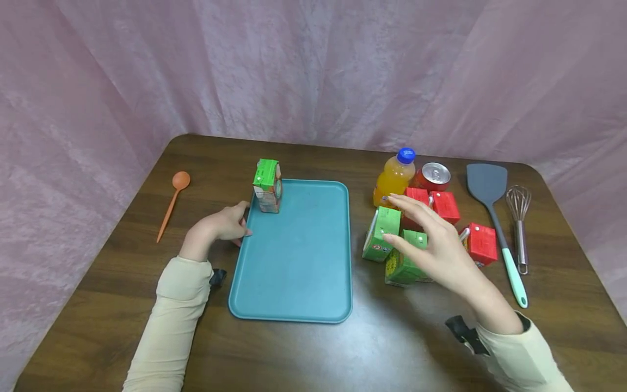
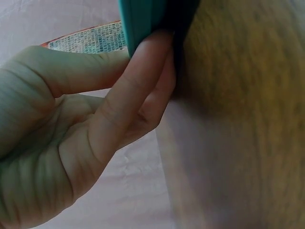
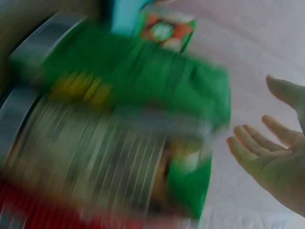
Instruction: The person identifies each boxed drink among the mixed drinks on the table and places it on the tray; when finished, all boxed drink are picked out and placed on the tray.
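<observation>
My left hand (image 1: 220, 226) pinches the left rim of the blue tray (image 1: 299, 256); the left wrist view has the thumb on one side of the rim and the fingers (image 2: 128, 95) beneath. A green-topped juice carton (image 1: 266, 185) stands upright at the tray's far left corner. Over on the right, my right hand (image 1: 441, 250) hovers above two green juice cartons, one nearer the tray (image 1: 383, 231) and one in front (image 1: 398, 268), with fingers extended and nothing held. The right wrist view, blurred, shows a green carton (image 3: 138, 76) beside the open fingers.
Behind the green cartons stand an orange drink bottle (image 1: 394, 177), a red can (image 1: 433, 175) and several red cartons (image 1: 446, 207). A grey spatula (image 1: 486, 182) and a whisk (image 1: 520, 228) lie at far right. An orange spoon (image 1: 175, 198) lies at left.
</observation>
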A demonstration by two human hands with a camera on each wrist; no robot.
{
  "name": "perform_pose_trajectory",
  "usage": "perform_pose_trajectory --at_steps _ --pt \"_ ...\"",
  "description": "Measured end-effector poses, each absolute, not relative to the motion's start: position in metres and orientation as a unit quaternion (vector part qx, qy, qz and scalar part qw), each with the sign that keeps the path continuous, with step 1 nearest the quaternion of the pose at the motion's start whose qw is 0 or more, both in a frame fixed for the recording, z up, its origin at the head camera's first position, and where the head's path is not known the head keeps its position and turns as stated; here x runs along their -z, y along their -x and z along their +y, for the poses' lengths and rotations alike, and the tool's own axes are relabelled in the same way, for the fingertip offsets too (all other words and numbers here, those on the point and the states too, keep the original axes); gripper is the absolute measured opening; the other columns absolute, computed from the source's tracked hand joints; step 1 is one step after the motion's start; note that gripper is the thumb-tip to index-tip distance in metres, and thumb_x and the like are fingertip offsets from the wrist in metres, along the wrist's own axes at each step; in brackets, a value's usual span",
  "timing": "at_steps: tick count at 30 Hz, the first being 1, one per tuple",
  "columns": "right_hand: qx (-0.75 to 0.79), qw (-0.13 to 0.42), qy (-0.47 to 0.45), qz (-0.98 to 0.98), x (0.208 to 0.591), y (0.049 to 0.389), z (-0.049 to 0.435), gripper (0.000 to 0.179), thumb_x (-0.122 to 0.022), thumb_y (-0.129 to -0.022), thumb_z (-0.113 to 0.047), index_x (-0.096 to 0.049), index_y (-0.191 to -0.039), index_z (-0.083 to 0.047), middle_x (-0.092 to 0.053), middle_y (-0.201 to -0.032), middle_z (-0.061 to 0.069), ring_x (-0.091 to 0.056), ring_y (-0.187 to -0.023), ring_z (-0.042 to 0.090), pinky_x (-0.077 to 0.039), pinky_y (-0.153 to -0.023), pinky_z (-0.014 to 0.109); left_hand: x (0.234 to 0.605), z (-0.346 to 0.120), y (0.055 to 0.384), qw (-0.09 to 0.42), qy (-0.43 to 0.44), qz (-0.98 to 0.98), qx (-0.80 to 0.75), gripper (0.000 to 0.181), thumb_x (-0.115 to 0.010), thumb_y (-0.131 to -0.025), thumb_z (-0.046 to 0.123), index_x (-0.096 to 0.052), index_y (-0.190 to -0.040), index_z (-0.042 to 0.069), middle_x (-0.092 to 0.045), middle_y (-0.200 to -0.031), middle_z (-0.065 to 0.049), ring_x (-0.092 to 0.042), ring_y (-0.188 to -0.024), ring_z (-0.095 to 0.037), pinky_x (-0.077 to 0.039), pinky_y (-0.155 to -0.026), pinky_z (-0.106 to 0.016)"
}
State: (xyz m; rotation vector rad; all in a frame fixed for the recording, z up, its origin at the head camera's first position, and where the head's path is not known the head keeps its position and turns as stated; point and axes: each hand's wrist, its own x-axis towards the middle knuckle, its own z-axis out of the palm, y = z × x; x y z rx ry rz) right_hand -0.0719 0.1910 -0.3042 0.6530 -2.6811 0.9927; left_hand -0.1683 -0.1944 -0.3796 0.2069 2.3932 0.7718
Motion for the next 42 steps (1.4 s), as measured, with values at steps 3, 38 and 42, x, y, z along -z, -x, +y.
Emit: perform_pose_trajectory --at_steps 3,38,42 --pt "-0.308 0.151 -0.224 -0.912 0.304 0.061 0.219 0.074 -0.080 -0.071 -0.009 -0.048 -0.137 -0.020 -0.050 -0.136 0.001 -0.047 -0.122 0.010 -0.036 -0.097 0.017 0.379 -0.194 0.167 0.305 -0.078 0.902 -0.296 0.073 -0.056 -0.092 0.004 -0.007 -0.145 -0.008 -0.046 -0.077 -0.010 -0.061 -0.065 -0.018 -0.049 -0.065 -0.031" --pt "-0.440 0.112 -0.098 -0.886 0.363 0.048 0.320 0.076 -0.074 -0.066 0.017 -0.039 -0.128 -0.010 -0.053 -0.108 -0.023 -0.055 -0.092 -0.012 -0.045 -0.071 0.006 0.380 -0.195 0.166 0.300 -0.076 0.902 -0.300 0.071 -0.056 -0.091 0.004 -0.010 -0.145 -0.006 -0.047 -0.078 -0.010 -0.061 -0.065 -0.018 -0.049 -0.065 -0.030" --pt "-0.448 0.148 -0.082 -0.878 0.357 0.048 0.318 0.078 -0.073 -0.063 0.020 -0.040 -0.129 -0.005 -0.054 -0.110 -0.022 -0.055 -0.095 -0.011 -0.045 -0.072 0.005 0.380 -0.195 0.167 0.299 -0.073 0.904 -0.297 0.071 -0.056 -0.092 0.005 -0.010 -0.145 -0.005 -0.048 -0.079 -0.010 -0.062 -0.065 -0.018 -0.047 -0.064 -0.029"
